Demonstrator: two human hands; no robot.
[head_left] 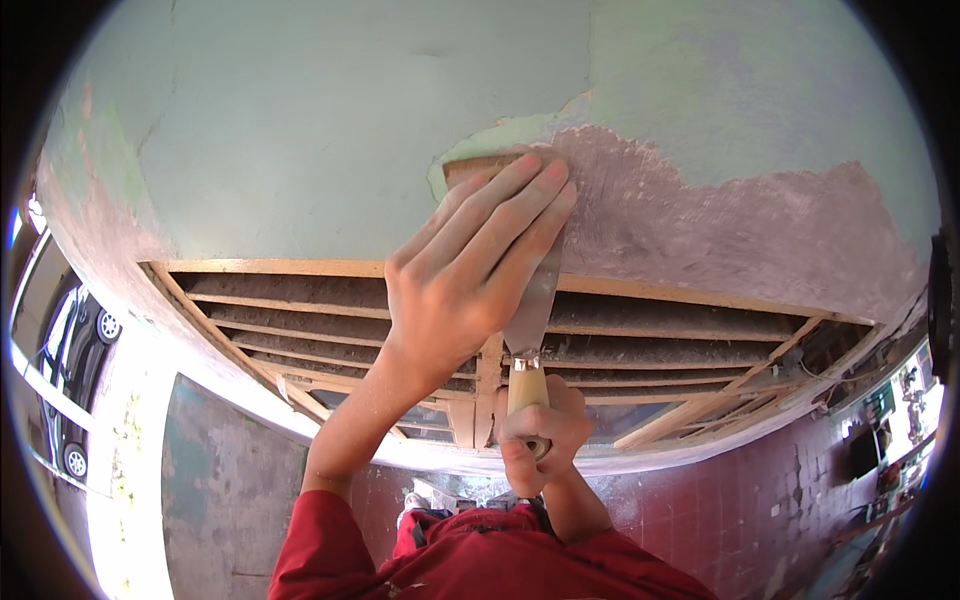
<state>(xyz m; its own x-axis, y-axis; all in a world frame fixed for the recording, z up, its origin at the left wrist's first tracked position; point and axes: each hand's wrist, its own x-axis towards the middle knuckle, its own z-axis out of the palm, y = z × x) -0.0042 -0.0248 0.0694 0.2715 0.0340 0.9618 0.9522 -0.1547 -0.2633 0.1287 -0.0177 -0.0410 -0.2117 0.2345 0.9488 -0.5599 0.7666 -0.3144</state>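
My right hand [545, 430] is wrapped round the pale handle of a wide metal scraper [533, 305], below its blade. My left hand [465, 260] lies over the blade with long, straightened fingers, their tips near its top edge; its thumb is hidden. That edge meets a peeling, pale green painted surface [300, 130], where a rough pinkish-grey patch [700, 230] of exposed coating spreads to the right. Dust coats my fingers.
A wooden slatted vent [280, 310] spans the surface below the scraper. Far below are my red-clothed body [470, 560] and a red tiled floor [700, 510]. A parked car [75, 350] shows at the left, cluttered items [880, 430] at the right.
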